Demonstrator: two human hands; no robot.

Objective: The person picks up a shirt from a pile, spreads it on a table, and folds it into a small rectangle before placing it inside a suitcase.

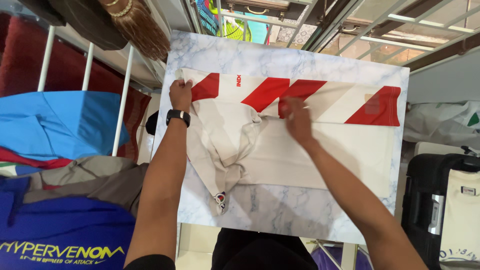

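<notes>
While the cream shirt with red stripes [280, 135] lies spread on the marbled surface [280, 55], the left hand [180, 93] pinches its far corner taut and the right hand [298, 120], fingers spread, presses its bunched middle flat.

A white marble-patterned tabletop [300, 220] stands in daylight, with a white metal rack [122, 100] to its left over a red rug [20, 60]. Beyond it runs a window grille [400, 25]; a black case [425, 200] sits right.

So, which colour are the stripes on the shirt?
Red diagonal stripes on a beige shirt, seen in the head view.
</notes>
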